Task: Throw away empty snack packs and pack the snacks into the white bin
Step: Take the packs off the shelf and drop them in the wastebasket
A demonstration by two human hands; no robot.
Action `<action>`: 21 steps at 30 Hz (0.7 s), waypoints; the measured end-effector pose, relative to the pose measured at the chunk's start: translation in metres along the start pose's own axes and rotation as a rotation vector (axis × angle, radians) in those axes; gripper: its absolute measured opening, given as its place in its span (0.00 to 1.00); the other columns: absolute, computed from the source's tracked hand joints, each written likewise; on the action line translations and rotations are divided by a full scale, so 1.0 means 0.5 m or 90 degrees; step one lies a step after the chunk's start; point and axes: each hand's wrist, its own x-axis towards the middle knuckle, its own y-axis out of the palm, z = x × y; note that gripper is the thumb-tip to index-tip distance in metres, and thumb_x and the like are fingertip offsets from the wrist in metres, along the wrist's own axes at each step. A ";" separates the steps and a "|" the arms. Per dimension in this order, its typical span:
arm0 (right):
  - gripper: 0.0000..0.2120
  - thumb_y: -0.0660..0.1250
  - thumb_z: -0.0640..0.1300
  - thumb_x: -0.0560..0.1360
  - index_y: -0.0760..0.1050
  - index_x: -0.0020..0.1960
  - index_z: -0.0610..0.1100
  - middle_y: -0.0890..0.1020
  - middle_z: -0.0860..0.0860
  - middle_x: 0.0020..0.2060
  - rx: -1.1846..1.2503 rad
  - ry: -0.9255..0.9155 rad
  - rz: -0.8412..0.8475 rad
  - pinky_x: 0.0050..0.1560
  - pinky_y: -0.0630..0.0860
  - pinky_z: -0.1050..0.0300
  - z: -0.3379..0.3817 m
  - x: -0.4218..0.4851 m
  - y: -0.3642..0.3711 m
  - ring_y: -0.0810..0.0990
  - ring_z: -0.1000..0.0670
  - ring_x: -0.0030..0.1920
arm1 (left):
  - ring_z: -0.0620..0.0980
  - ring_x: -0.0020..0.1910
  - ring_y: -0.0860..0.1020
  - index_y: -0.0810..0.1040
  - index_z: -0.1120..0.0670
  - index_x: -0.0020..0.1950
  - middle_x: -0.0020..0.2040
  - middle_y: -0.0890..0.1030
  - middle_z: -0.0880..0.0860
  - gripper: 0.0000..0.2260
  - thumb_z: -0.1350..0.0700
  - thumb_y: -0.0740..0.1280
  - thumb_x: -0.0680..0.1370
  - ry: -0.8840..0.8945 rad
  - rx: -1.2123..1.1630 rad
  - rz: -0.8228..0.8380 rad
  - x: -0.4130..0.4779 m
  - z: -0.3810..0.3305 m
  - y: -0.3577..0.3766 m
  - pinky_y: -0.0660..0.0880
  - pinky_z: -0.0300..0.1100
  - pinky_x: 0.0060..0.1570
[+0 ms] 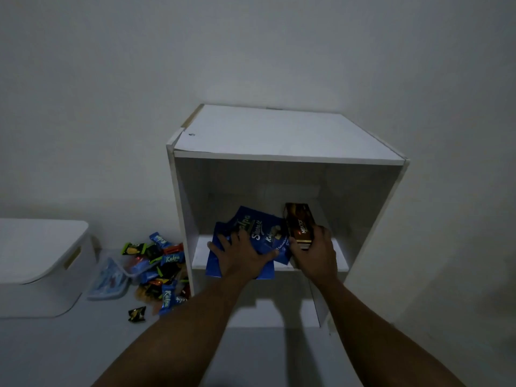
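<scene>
Flat blue Kalpa snack packs (262, 233) lie on the middle shelf of a white cabinet (287, 135), hanging over its front edge. My left hand (243, 256) lies spread on top of them, fingers straight. Just to the right, my right hand (315, 252) grips a brown Nextar box (300, 223) that stands on the same shelf. A white bin (42, 263) with a lid on it sits on the floor at the far left. Between bin and cabinet lies a pile of small wrapped snacks (159, 263).
A clear plastic container (111, 277) lies tipped beside the snack pile. One dark wrapped snack (137, 314) lies apart on the floor. The cabinet stands against a plain wall, with a lower compartment beneath the shelf.
</scene>
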 end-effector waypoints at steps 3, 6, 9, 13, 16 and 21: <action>0.28 0.72 0.59 0.73 0.71 0.68 0.47 0.75 0.45 0.61 0.031 0.000 -0.017 0.55 0.77 0.50 -0.006 -0.002 0.004 0.78 0.44 0.57 | 0.64 0.78 0.55 0.59 0.50 0.77 0.78 0.62 0.57 0.48 0.21 0.58 0.66 0.009 -0.013 -0.026 0.005 0.007 0.003 0.44 0.68 0.72; 0.28 0.71 0.59 0.73 0.70 0.68 0.48 0.75 0.45 0.62 0.034 0.011 -0.012 0.60 0.75 0.46 -0.006 0.002 0.004 0.77 0.43 0.59 | 0.60 0.70 0.68 0.68 0.50 0.70 0.70 0.74 0.56 0.38 0.26 0.62 0.70 0.054 -0.035 -0.088 0.013 0.021 0.007 0.60 0.58 0.70; 0.29 0.70 0.61 0.73 0.69 0.69 0.49 0.74 0.46 0.63 0.041 0.022 -0.011 0.61 0.74 0.44 -0.010 0.002 0.008 0.77 0.43 0.60 | 0.57 0.58 0.78 0.75 0.52 0.62 0.57 0.82 0.54 0.29 0.33 0.69 0.71 0.093 -0.080 -0.155 0.009 0.027 0.005 0.72 0.50 0.59; 0.30 0.70 0.61 0.73 0.69 0.70 0.48 0.74 0.45 0.64 0.045 0.031 -0.015 0.63 0.73 0.42 -0.011 0.003 0.014 0.76 0.42 0.60 | 0.58 0.53 0.80 0.75 0.51 0.66 0.53 0.84 0.54 0.25 0.43 0.74 0.72 0.112 -0.140 -0.183 -0.003 0.033 0.005 0.77 0.50 0.50; 0.31 0.70 0.60 0.73 0.68 0.70 0.48 0.74 0.45 0.64 0.053 0.034 -0.021 0.64 0.73 0.42 -0.011 0.004 0.017 0.76 0.42 0.61 | 0.58 0.55 0.79 0.68 0.52 0.74 0.56 0.82 0.57 0.28 0.56 0.70 0.75 0.144 -0.137 -0.200 -0.005 0.040 0.004 0.75 0.50 0.52; 0.31 0.71 0.59 0.73 0.68 0.71 0.48 0.73 0.46 0.65 0.069 0.032 -0.025 0.64 0.73 0.42 -0.013 0.004 0.019 0.76 0.43 0.62 | 0.57 0.58 0.78 0.60 0.47 0.78 0.62 0.80 0.56 0.34 0.59 0.69 0.75 0.168 -0.211 -0.209 -0.015 0.050 0.000 0.75 0.50 0.55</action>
